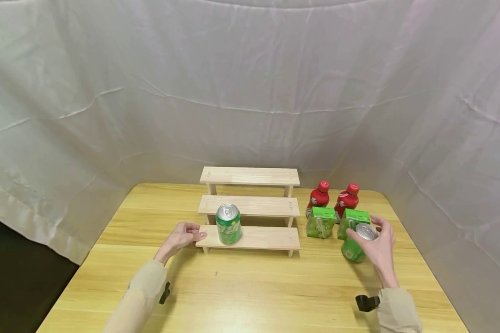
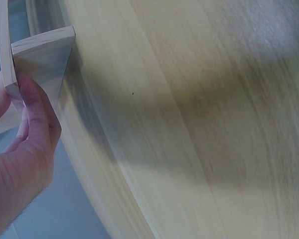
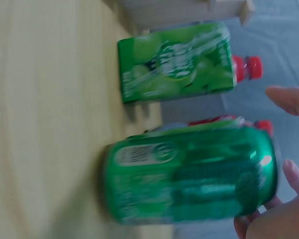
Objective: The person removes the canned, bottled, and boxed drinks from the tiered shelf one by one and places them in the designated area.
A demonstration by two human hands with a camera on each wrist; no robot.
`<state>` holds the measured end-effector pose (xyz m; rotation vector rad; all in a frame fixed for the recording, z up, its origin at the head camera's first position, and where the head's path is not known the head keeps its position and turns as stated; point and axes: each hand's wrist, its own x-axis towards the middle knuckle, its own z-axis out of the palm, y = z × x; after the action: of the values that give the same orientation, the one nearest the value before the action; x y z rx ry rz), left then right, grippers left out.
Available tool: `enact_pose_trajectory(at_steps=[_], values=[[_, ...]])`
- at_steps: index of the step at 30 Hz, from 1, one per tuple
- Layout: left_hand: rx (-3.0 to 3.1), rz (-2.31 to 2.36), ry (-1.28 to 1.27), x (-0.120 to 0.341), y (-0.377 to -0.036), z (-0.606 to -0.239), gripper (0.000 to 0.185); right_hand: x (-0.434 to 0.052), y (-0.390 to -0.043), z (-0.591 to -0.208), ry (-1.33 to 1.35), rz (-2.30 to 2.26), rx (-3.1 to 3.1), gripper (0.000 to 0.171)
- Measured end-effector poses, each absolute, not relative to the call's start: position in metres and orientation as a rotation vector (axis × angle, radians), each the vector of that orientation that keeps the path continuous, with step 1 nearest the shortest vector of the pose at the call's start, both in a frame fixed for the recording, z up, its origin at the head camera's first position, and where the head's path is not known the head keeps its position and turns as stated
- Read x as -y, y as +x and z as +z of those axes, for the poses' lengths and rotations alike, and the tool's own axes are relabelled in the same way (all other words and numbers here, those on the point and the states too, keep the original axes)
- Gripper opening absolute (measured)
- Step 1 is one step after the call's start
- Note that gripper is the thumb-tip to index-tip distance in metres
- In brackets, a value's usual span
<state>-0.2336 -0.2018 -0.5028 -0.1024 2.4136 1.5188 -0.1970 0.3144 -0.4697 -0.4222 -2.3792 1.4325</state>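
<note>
Right hand (image 1: 377, 249) grip clamps green can (image 1: 354, 247); left hand (image 1: 181, 236) grip pinches wooden shelf (image 1: 258, 238) bearing another can (image 1: 228, 224).

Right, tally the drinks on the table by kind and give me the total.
Green cans: 2, one on the bottom step of the wooden rack, one under the right hand
Green cartons: 2, and
Red bottles: 2, and
Total: 6 drinks
</note>
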Motion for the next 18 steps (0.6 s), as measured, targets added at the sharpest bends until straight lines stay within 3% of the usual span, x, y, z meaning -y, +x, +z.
enact_pose_trajectory(at_steps=[18], values=[[-2.407, 1.518, -0.103, 0.201, -0.232, -0.5, 0.056, -0.272, -0.238, -0.401, 0.138, 1.347, 2.551, 0.071]])
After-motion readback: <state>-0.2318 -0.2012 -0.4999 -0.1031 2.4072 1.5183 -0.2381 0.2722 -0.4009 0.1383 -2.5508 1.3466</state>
